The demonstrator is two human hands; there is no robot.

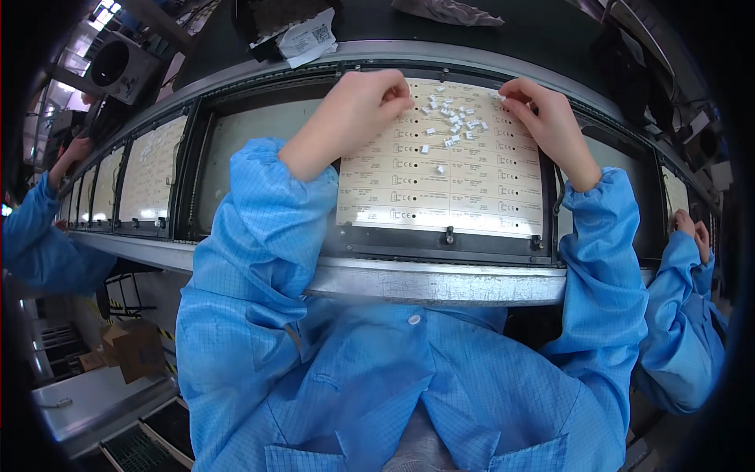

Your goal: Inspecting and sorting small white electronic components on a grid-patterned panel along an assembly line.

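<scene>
In front of me lies a cream-coloured circuit board panel (429,185), printed with rows of repeated markings and set in a dark frame. Small white plastic connectors (455,120) are scattered loosely over its upper middle. My left hand (360,104) is closed at the panel's upper left edge, fingertips curled together; whatever they hold is hidden. At the upper right edge, my right hand (548,119) pinches a small white connector (498,95) between thumb and forefinger, close to the board.
A metal rail (440,283) runs along the near side of the conveyor line. Beyond the far rail stand a dark container (263,20) and a white labelled bag (307,39). More panels (148,175) sit to the left. Co-workers' hands (692,230) show at both sides.
</scene>
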